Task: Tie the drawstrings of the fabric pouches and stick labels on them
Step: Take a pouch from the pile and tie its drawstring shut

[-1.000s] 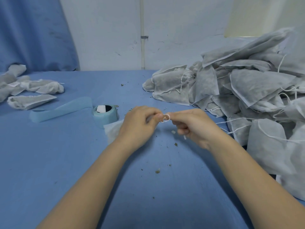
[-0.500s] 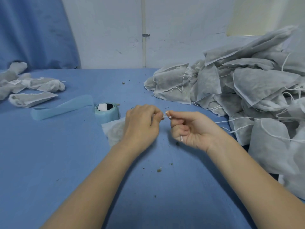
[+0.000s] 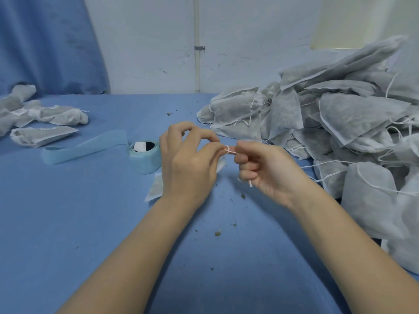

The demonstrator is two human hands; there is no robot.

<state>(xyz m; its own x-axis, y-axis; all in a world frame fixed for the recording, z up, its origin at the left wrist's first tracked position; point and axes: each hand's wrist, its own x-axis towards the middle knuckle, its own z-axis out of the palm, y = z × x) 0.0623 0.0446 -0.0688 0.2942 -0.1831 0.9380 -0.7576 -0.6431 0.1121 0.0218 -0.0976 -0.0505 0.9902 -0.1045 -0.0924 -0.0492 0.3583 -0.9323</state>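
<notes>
**Both hands pinch one drawstring above the table's middle**

Pinched between thumb and fingertips of the left hand (image 3: 188, 164) and the curled right hand (image 3: 265, 168) is a white drawstring (image 3: 230, 150), looped between them. Its pouch (image 3: 155, 189) lies mostly hidden under the left hand, on the blue table (image 3: 68, 223). A label roll (image 3: 145, 157) sits just left of it. Untied pouches (image 3: 340, 123) heap along the right edge; finished ones (image 3: 43, 123) lie near the far left corner.

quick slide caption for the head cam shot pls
Both hands, left hand and right hand, pinch a pouch's white drawstring mid-knot, beside a label roll.
</notes>
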